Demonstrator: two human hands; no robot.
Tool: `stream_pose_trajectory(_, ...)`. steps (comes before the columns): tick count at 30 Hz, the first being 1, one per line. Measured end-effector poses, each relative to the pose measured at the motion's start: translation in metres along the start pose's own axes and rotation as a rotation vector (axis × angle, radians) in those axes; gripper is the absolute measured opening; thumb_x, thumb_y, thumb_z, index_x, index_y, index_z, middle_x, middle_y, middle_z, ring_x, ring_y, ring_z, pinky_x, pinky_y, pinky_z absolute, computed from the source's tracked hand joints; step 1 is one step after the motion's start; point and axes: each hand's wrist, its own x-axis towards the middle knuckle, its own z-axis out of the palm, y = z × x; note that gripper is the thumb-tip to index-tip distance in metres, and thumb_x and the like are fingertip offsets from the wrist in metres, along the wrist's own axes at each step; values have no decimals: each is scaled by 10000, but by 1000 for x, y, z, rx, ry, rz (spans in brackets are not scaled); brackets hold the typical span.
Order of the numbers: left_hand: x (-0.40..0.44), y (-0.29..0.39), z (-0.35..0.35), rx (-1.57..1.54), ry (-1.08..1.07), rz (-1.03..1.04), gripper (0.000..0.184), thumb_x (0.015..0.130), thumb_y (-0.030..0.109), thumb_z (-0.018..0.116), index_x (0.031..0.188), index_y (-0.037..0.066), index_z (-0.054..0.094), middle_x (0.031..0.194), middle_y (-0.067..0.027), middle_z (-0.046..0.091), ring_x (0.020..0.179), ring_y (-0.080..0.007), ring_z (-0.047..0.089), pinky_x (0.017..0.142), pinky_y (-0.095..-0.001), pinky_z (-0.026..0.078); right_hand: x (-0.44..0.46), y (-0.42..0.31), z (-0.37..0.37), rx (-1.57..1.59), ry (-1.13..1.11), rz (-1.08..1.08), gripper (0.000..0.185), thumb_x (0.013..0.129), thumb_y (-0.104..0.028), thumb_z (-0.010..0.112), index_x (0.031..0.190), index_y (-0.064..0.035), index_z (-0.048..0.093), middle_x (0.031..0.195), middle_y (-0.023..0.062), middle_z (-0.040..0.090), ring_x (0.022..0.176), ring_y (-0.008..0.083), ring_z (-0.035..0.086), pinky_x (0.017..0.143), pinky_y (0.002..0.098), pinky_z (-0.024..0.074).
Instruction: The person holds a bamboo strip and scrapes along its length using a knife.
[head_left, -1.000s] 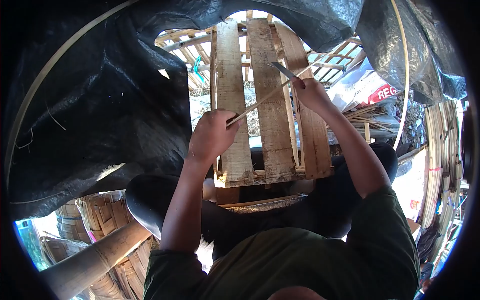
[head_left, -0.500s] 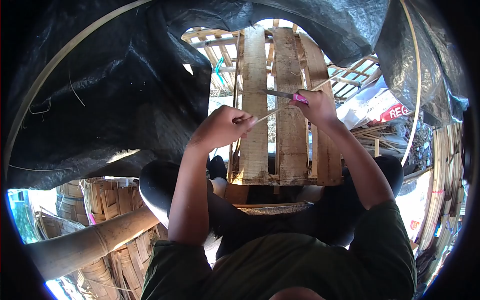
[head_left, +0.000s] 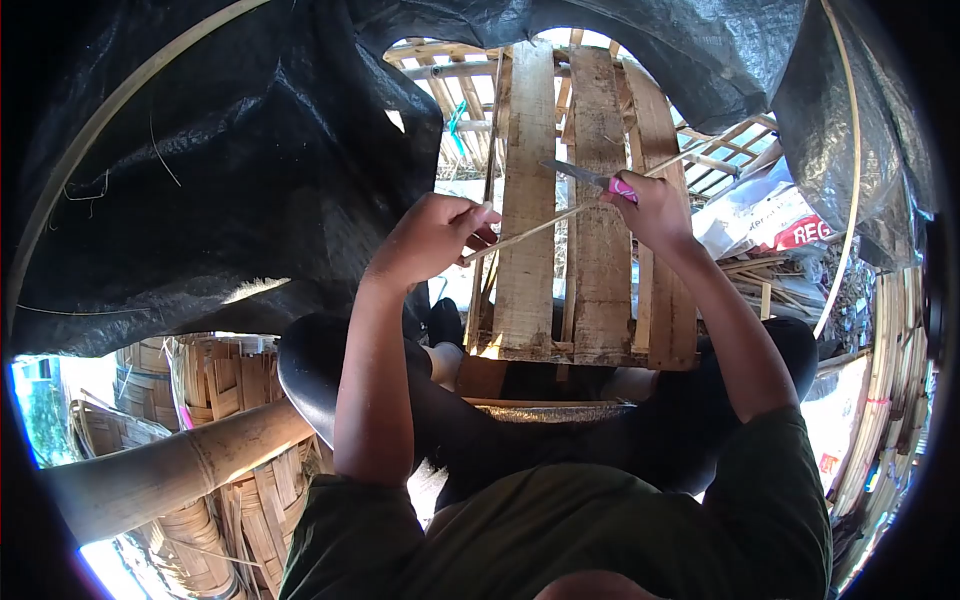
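Note:
A long thin bamboo strip slants up to the right above a wooden slatted bench. Its lower left end shows beside the curled fingers of my left hand, which is closed loosely around it with the thumb lifted. My right hand grips a knife by its pink handle, blade pointing left. The strip passes under that hand and runs on beyond it to the upper right. How the right fingers touch the strip is hidden.
Wooden planks stand between my legs. Black plastic sheeting hangs left and overhead. A thick bamboo pole and woven baskets are at lower left. Bundled bamboo strips and a printed white sack are on the right.
My left hand has loosened, its thumb rising, and the strip's near end now shows lower left of the fingers. The knife and right hand have shifted slightly right with the view.

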Motion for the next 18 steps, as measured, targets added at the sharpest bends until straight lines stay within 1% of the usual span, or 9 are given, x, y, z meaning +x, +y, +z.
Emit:
stream_pose_trajectory(4,12,-9,8,23,-53,-22,319,1035,206,440,1176,14,654,983,-88,709,874,-153,694,648,-278,585,3,3,4,10,-29,82,77,851,-142,696,892,-92,654,832,88,703,763,322,674,651,410,515)
stream_pose_trajectory(6,13,-6,11,-194,-174,-100,282,1012,106,464,1222,-16,608,963,-104,706,880,-182,710,636,-268,589,3,3,3,60,-32,70,87,848,-140,699,884,-82,646,837,92,703,771,323,674,652,411,515)
stream_pose_trajectory(7,12,-2,9,-195,-174,-105,282,1012,106,464,1222,-16,608,963,-104,706,880,-182,710,636,-268,589,2,2,2,107,-34,56,98,846,-139,702,877,-72,638,842,96,703,780,324,674,652,413,515)
stream_pose_trajectory(9,10,7,5,-240,-355,-123,330,983,16,449,1293,-2,562,1017,-96,700,928,-179,704,617,-258,584,1,1,-1,82,-38,53,107,845,-141,704,882,-70,634,844,98,702,783,326,674,653,414,515)
stream_pose_trajectory(10,11,5,5,-242,-357,-130,330,983,16,449,1293,-2,562,1017,-96,700,928,-179,704,617,-258,584,-1,2,-1,53,-41,49,116,843,-144,706,886,-68,630,847,101,701,787,327,673,654,415,515)
stream_pose_trajectory(12,17,-3,4,-258,-377,-84,344,927,-54,484,1248,-14,602,971,-94,711,867,-158,704,589,-246,562,-3,1,-3,73,-42,40,122,842,-147,707,895,-70,628,845,102,699,790,330,671,655,415,514)
stream_pose_trajectory(14,24,-20,8,-278,-374,-71,314,910,-59,513,1202,-29,627,940,-95,714,815,-143,693,569,-237,537,-4,4,-4,89,-34,29,129,841,-150,708,903,-72,625,844,104,697,794,333,669,656,416,514)
stream_pose_trajectory(16,30,-39,11,-295,-371,-60,284,894,-64,543,1155,-45,652,909,-96,717,763,-128,683,549,-228,512,-6,7,-2,36,-34,0,72,858,-74,670,913,-68,625,851,61,716,750,300,681,615,386,502)
stream_pose_trajectory(18,34,-52,11,-449,-290,-146,194,878,-32,609,1054,-61,687,833,-94,709,671,-104,638,530,-225,473,-5,3,-6,39,-52,16,69,859,-78,667,913,-73,626,855,61,716,753,301,681,619,391,504)
